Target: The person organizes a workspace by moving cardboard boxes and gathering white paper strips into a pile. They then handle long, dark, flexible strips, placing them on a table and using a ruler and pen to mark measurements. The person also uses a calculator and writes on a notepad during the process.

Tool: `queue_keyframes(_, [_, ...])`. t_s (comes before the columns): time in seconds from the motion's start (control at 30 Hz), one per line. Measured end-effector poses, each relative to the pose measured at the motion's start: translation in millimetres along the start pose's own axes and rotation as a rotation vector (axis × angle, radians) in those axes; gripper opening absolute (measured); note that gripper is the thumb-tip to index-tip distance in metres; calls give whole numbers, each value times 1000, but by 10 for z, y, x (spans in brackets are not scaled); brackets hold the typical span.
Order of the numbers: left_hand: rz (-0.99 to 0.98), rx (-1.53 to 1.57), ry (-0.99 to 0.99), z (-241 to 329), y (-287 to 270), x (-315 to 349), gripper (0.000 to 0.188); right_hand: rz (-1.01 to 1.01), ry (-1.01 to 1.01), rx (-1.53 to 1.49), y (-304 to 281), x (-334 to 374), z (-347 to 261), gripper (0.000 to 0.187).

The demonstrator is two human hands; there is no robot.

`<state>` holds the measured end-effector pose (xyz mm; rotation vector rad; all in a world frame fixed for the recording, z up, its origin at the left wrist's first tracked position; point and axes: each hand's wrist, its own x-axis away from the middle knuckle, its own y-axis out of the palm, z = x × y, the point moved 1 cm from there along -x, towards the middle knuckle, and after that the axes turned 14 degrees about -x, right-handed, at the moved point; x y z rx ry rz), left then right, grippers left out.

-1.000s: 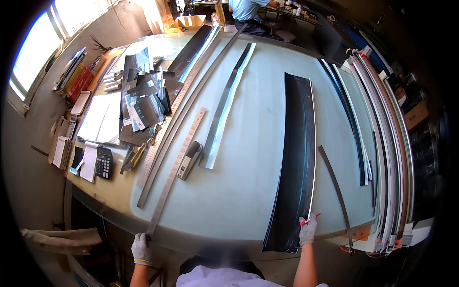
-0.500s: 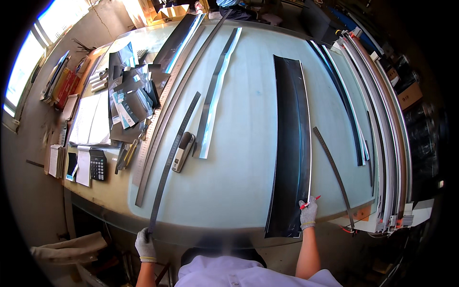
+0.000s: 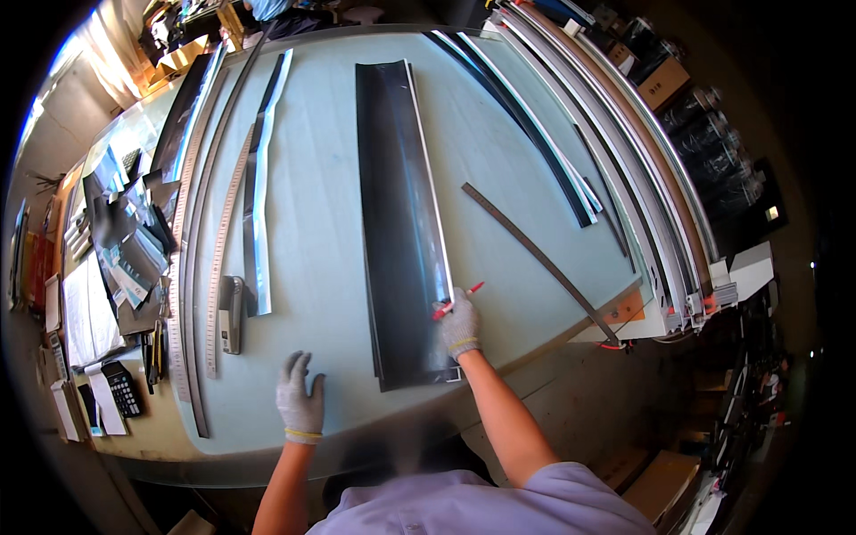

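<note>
My left hand [image 3: 301, 397], in a pale knitted glove, is above the glass tabletop near its front edge, fingers apart and nothing in it. My right hand [image 3: 461, 326], gloved too, is closed around a red pen [image 3: 476, 288] that sticks out on both sides. It rests at the right edge of a long dark sheet [image 3: 392, 214], close to the sheet's near end. Left of that sheet lies a steel ruler [image 3: 222, 276] with its pale marked face up, beside a stapler [image 3: 231, 316]. A second, dark ruler [image 3: 535, 259] lies slantwise to the right.
Long narrow strips [image 3: 261, 205] lie on the glass [image 3: 312, 223]. At the left are film scraps [image 3: 134, 232], papers [image 3: 89, 312] and a calculator [image 3: 121, 389]. Long rails [image 3: 615, 160] run along the right side. Another person [image 3: 272, 11] is at the far end.
My left hand has let go of the steel ruler and moved right, opening. The ruler now lies farther onto the table, pale face up. My right hand still holds the pen; the view has shifted.
</note>
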<state>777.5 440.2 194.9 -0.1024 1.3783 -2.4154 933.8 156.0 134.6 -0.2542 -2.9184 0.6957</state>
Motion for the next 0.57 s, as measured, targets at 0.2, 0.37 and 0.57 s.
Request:
queue_keyframes(0.2, [-202,-352,397,1035,638,143,75,180,-300,5,-838,-687,328,30])
queue_keyframes(0.37, [-117,-443,394,1173,1165,107,65,415,-68,573,-2761,-650,1335,50])
queue_keyframes(0.57, [7,-513,368,1531,1750,-384,64,260,102,-179,-3615,55,2517,42])
